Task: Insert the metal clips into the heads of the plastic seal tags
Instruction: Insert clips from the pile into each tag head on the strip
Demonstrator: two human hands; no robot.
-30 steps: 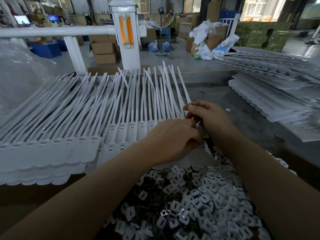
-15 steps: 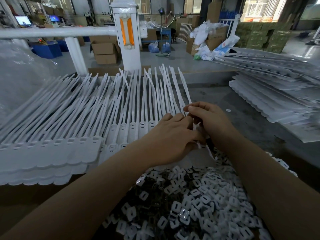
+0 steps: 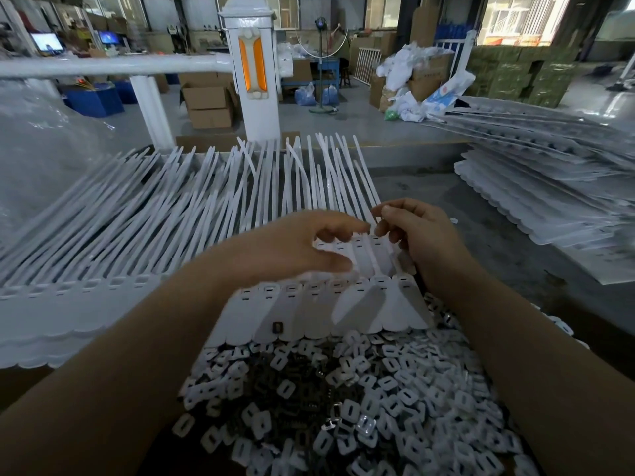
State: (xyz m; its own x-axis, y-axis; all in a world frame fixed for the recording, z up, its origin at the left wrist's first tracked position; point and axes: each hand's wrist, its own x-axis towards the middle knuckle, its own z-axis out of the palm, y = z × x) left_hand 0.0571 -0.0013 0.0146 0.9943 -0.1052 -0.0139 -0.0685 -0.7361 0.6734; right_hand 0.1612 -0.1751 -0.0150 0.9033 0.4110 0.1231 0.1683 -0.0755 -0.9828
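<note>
White plastic seal tags (image 3: 323, 305) lie as a joined row in front of me, heads with slots facing up and straps fanning away. A second row (image 3: 372, 255) sits under my hands. My left hand (image 3: 295, 245) arches over that row, its fingertips and thumb curled round the tags near their heads. Beside it, my right hand (image 3: 422, 235) pinches the strap of the rightmost tag between thumb and forefinger; whether a clip is in the pinch is hidden. One dark metal clip (image 3: 277, 327) lies on a tag flag. A heap of metal clips and white caps (image 3: 360, 407) fills the foreground.
Long stacked rows of seal tags (image 3: 113, 235) stretch to the left. More stacked tag sheets (image 3: 549, 187) lie at the right on the grey bench (image 3: 498, 255). A clear plastic bag (image 3: 37, 149) bulges at the far left, behind a white railing post (image 3: 256, 80).
Both hands have lifted and shifted away from me, uncovering the front row of tag heads. My left hand's fingers have spread from a tight curl into an arch, and my right hand's pinch has risen.
</note>
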